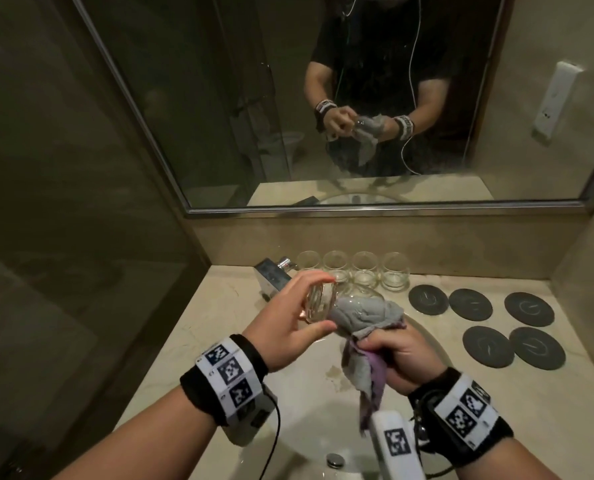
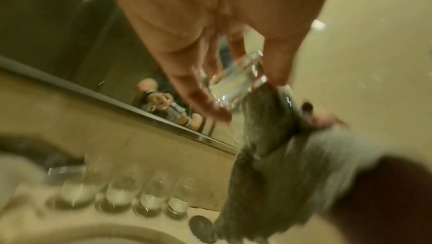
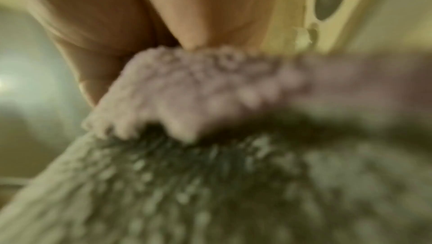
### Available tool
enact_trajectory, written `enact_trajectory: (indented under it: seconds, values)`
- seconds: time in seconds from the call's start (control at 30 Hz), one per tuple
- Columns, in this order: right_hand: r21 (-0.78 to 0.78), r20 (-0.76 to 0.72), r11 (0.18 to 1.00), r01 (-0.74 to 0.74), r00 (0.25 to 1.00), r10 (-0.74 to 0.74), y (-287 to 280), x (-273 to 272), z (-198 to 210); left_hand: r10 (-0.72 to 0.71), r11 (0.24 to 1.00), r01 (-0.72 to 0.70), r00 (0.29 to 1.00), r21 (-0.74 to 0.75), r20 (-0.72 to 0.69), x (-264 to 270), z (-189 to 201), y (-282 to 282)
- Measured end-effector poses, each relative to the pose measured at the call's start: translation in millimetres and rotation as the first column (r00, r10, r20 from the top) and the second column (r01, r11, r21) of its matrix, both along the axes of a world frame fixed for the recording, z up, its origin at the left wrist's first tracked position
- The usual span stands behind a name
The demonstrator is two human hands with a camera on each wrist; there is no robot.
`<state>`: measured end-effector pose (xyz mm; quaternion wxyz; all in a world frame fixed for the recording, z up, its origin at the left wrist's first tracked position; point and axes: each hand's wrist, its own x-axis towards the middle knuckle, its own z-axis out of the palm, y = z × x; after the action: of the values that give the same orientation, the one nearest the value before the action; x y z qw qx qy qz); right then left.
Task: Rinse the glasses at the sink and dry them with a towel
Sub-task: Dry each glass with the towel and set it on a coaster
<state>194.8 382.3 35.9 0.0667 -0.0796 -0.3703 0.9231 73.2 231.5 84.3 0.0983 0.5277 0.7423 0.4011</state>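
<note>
Fingers [image 1: 318, 279] of the left hand [image 1: 288, 320] pinch the glass [image 1: 319, 303] by its base, lying sideways over the sink [image 1: 309, 441], mouth toward the right hand [image 1: 402, 358] gripping the towel [image 1: 361, 315] stuffed inside it.

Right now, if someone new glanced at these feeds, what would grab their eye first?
First, the clear drinking glass held sideways over the sink in the left hand, with the grey and purple towel stuffed into it by the right hand. Next, the row of four clear glasses along the back wall, and the five dark round coasters on the beige counter to the right.
</note>
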Motion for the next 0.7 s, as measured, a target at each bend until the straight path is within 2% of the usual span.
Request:
enact_trajectory:
  seconds: [0.03,0.07,0.13,0.17,0.2,0.23,0.27,0.3,0.33,0.37,0.4,0.43,0.47,0.53,0.57,0.6,0.63,0.67,0.7]
  values:
    - [0.04,-0.001,0.999,0.01,1.0,-0.01,1,0,0,0.015,1.0,-0.012,0.992,-0.026,0.126,0,2,0]
    - [0.129,-0.002,0.991,0.026,1.0,-0.026,2,0,3,0.048,0.998,-0.031,0.948,-0.059,0.313,0,4,1]
    - [0.249,0.03,0.968,0.02,0.999,-0.029,0,1,9,0.138,0.99,-0.099,0.76,-0.097,0.636,0,8,4]
    - [0.239,0.061,0.971,0.0,0.998,-0.015,0,2,11,0.159,0.987,-0.121,0.703,-0.103,0.693,-2,8,5]
    - [0.24,0.076,0.97,-0.025,0.997,0.007,0,3,10,0.16,0.987,-0.13,0.716,-0.095,0.679,-1,7,6]
    - [0.234,0.055,0.972,-0.026,0.998,0.013,0,2,10,0.143,0.99,-0.12,0.797,-0.079,0.587,0,7,5]
    - [0.19,0.024,0.982,-0.002,1.0,-0.003,0,2,7,0.099,0.995,-0.083,0.904,-0.055,0.417,1,4,2]
    - [0.089,0.027,0.996,0.008,1.0,-0.01,1,1,5,0.046,0.998,-0.039,0.978,-0.039,0.202,0,2,0]
    - [0.007,0.027,1.0,0.001,1.0,-0.001,1,0,1,0.008,1.0,-0.007,1.0,-0.029,0.021,-1,-1,-2]
    - [-0.016,0.027,1.0,0.006,1.0,-0.005,1,0,-1,-0.011,1.0,0.01,0.999,-0.022,-0.053,-2,-4,-3]
    - [0.006,0.034,1.0,0.018,0.999,-0.019,2,0,-1,-0.002,0.999,0.002,1.0,-0.032,-0.011,-3,-6,-3]
    - [0.074,0.039,0.996,0.041,0.998,-0.044,4,0,0,0.03,0.998,-0.025,0.992,-0.05,0.12,-3,-5,-2]
    - [0.184,0.039,0.981,0.055,0.997,-0.063,4,1,5,0.057,0.997,-0.037,0.949,-0.071,0.309,-2,-2,-1]
    - [0.312,0.049,0.949,0.04,0.997,-0.058,1,3,16,0.104,0.994,-0.066,0.732,-0.082,0.673,-2,1,1]
    - [0.308,0.068,0.951,0.024,0.997,-0.048,-1,4,20,0.111,0.994,-0.074,0.681,-0.082,0.723,-3,2,2]
    - [0.298,0.082,0.954,0.026,0.995,-0.053,-2,3,19,0.11,0.994,-0.078,0.718,-0.077,0.688,-2,3,2]
    - [0.254,0.082,0.967,0.033,0.995,-0.055,-1,2,17,0.099,0.995,-0.068,0.822,-0.077,0.561,-1,4,1]
    - [0.178,0.091,0.983,0.053,0.993,-0.071,0,-2,11,0.066,0.996,-0.042,0.929,-0.074,0.363,-3,2,-2]
    - [0.099,0.116,0.994,0.051,0.991,-0.062,1,-5,5,0.021,0.997,-0.01,0.991,-0.082,0.134,-5,-1,-4]
